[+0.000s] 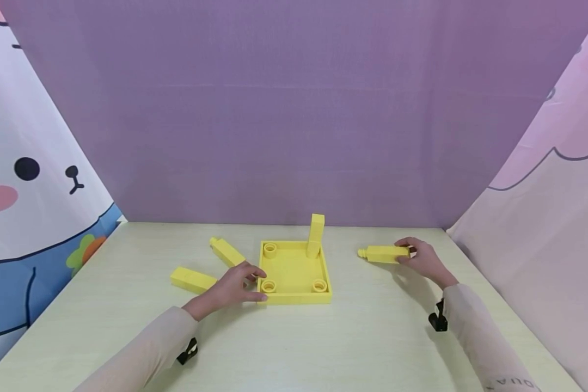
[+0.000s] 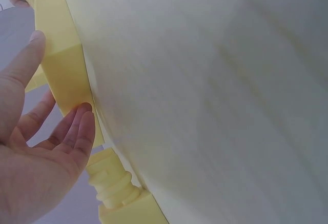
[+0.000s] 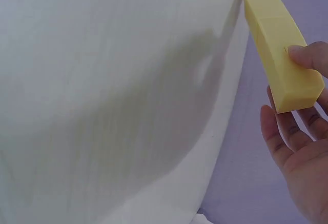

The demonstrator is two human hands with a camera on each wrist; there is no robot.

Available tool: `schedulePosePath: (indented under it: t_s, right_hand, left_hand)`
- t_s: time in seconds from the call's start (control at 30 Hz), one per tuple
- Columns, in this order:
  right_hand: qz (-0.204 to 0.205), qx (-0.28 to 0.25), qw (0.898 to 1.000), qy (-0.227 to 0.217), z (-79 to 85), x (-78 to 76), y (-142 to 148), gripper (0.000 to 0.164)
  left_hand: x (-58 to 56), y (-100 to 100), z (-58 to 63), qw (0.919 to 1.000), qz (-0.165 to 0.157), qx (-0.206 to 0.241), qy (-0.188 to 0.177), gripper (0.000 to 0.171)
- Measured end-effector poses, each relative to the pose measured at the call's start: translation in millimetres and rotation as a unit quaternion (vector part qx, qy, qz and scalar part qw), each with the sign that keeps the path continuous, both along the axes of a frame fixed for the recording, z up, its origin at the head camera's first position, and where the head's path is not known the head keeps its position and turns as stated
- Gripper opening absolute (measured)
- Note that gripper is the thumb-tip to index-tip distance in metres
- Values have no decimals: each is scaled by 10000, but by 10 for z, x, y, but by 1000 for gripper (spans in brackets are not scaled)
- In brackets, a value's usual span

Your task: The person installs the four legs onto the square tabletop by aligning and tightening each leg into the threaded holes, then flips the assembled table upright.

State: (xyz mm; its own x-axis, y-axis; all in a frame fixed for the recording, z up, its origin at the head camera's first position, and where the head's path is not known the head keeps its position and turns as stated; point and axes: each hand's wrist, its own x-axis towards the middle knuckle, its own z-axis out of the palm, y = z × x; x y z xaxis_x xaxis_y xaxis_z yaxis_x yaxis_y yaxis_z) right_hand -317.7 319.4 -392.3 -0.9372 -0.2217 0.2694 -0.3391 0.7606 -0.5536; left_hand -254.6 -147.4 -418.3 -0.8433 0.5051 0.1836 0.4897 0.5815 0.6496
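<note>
A yellow square toy tabletop [image 1: 294, 272] lies underside up, with raised edges and threaded round sockets in three corners. One leg [image 1: 316, 234] stands upright in its far right corner. My left hand [image 1: 237, 284] grips the near left corner, thumb at the front edge and fingers at the left side. To the right, my right hand [image 1: 421, 261] pinches the plain end of another yellow leg [image 1: 384, 254], its threaded end pointing left toward the tabletop. In the right wrist view, the thumb presses one face of that leg [image 3: 282, 49], with fingers beneath.
Two more yellow legs lie left of the tabletop: one [image 1: 227, 252] slants behind the left hand, and the other [image 1: 192, 279] lies partly hidden by that hand. A purple cloth [image 1: 284, 136] hangs behind the pale table [image 1: 294, 348], with printed cloths at both sides.
</note>
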Motion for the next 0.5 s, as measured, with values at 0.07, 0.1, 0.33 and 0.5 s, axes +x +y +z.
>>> schedulePosePath:
  t_s: [0.07,0.1,0.33,0.5]
  right_hand:
    - [-21,-55,10000,13,21,1,-8,34]
    - [-41,-80,10000,21,26,0,-11,34]
    - [-67,-270,9993,264,50,-19,-42,35]
    - [-185,-365,9986,344,69,-37,-92,36]
  left_hand:
    - [-1,-1,-1,10000,4,-12,7,48]
    - [-1,-2,-1,10000,4,-10,2,48]
    - [15,3,15,10000,-22,-2,-14,47]
    - [24,6,19,10000,6,15,-24,48]
